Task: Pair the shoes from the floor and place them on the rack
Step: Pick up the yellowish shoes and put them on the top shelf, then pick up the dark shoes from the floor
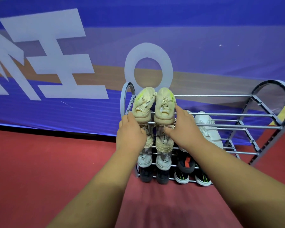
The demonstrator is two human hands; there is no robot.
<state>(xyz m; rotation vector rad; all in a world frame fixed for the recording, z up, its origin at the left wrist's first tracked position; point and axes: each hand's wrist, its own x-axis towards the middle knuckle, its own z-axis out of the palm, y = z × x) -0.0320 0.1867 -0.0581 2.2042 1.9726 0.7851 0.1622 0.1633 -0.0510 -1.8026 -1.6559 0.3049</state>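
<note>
A: Beige pair (153, 104) sits on the rack's (220, 125) top tier, toes up, heels at your fingertips?
B: Yes. Your left hand (130, 130) and right hand (183, 127) are open, only touching. Nudge both heels level behind the front bar.

Two bare forearms, no sleeves; left hand (130, 135), right hand (184, 129) ungloved, ringless.

My rack (220, 125) has shiny metal rods and matt grey plastic ends; the beige shoes (153, 104) look like soft knit cloth (scuffed), the floor (48, 162) matt red
</note>
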